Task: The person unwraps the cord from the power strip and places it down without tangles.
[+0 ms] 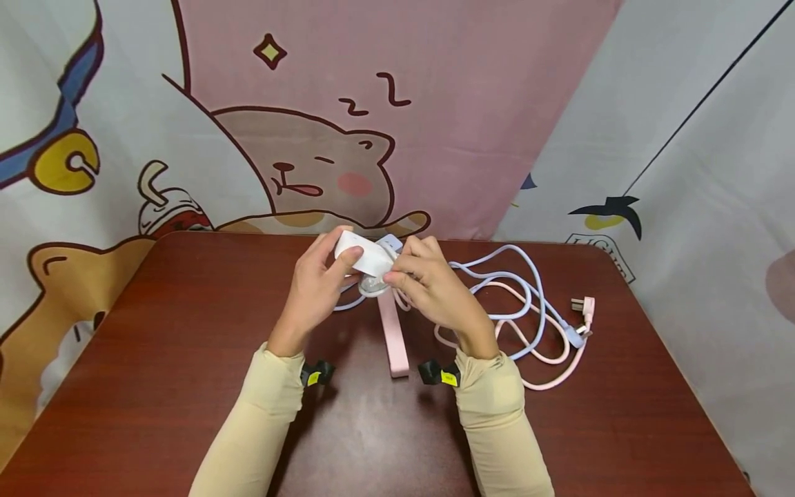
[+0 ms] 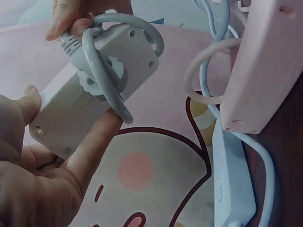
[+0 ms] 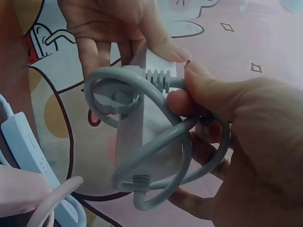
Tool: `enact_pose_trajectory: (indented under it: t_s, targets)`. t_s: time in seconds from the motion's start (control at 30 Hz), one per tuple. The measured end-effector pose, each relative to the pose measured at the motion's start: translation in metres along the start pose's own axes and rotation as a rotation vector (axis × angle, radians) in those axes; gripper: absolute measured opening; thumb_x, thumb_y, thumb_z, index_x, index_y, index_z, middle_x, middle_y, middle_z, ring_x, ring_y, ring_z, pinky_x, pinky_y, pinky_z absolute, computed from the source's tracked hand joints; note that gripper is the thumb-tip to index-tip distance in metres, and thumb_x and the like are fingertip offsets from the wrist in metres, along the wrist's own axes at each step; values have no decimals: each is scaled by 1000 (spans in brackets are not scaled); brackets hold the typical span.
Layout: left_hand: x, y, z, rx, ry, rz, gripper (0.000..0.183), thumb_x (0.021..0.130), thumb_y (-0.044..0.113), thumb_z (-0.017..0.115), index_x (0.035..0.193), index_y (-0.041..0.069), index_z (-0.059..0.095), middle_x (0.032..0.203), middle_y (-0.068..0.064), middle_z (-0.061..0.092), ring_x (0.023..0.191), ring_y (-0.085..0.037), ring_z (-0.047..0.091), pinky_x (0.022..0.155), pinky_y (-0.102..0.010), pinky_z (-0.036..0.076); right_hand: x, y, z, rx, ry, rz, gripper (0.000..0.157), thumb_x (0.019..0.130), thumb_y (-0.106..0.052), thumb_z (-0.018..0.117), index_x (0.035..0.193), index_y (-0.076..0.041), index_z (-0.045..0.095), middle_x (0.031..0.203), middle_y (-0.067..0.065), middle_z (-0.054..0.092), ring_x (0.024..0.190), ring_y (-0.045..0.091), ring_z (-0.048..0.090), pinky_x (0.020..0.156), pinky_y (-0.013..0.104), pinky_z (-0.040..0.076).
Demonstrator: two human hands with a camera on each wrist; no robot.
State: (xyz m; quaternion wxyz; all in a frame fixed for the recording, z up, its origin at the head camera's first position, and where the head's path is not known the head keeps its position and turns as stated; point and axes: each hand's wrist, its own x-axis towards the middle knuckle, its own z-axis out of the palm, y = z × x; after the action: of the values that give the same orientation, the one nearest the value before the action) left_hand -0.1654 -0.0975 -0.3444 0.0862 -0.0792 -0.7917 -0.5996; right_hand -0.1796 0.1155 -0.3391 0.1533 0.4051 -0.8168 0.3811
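A small white power strip (image 1: 365, 257) is held above the table, its own cord (image 2: 97, 66) looped around it. My left hand (image 1: 313, 283) grips one end, thumb along the side and fingers beneath, as the left wrist view shows. In the right wrist view, the round plug (image 3: 116, 97) lies against the strip's side. My right hand (image 1: 444, 290) pinches the cord between thumb and forefinger, just behind the plug's ribbed neck (image 3: 158, 81). Its other fingers curl around a cord loop beside the strip.
Under the hands a pink power strip (image 1: 394, 338) lies lengthwise on the brown table (image 1: 186, 386). A pale blue power strip (image 2: 232, 175) lies behind it. Their blue cord (image 1: 539, 290) and pink cord (image 1: 562, 379) tangle at the right, with a pink plug (image 1: 586, 310) at the end.
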Motion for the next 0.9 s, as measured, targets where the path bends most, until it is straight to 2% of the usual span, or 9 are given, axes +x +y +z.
enact_pose_trajectory:
  t_s: [0.23, 0.47, 0.7, 0.8, 0.9]
  targets:
    - [0, 1, -1, -59, -7, -20, 39, 102, 30, 64, 137, 13, 59, 117, -13, 57, 102, -24, 69, 77, -29, 62, 0, -1, -3, 101, -5, 22, 19, 92, -7, 71, 75, -15, 67, 83, 0, 50, 91, 18, 39, 82, 30, 31]
    - [0, -3, -1, -113, -36, -74, 44, 103, 29, 61, 140, 6, 55, 120, -18, 63, 100, -23, 69, 81, -35, 63, -1, 2, -4, 125, -43, 52, 22, 94, -8, 69, 74, -17, 67, 85, -2, 50, 91, 16, 39, 82, 28, 32]
    - [0, -4, 4, -67, -34, -41, 39, 103, 30, 62, 135, 8, 60, 116, -15, 61, 98, -21, 68, 80, -43, 63, -5, 1, -11, 95, -162, 62, 21, 94, -12, 70, 76, -20, 68, 85, -5, 50, 90, 15, 39, 82, 30, 32]
    - [0, -5, 6, -33, -34, -23, 37, 102, 30, 64, 132, 9, 62, 114, -13, 60, 95, -21, 68, 77, -39, 64, -6, -2, -13, 38, -232, 75, 21, 94, -18, 71, 74, -21, 65, 83, -5, 49, 88, 17, 40, 81, 32, 32]
    - [-1, -7, 9, -32, -52, -26, 35, 102, 29, 64, 132, 10, 63, 114, -13, 60, 95, -23, 69, 76, -32, 63, -6, -4, -15, 17, -299, 123, 19, 95, -22, 70, 76, -21, 66, 83, -6, 49, 88, 16, 40, 79, 32, 33]
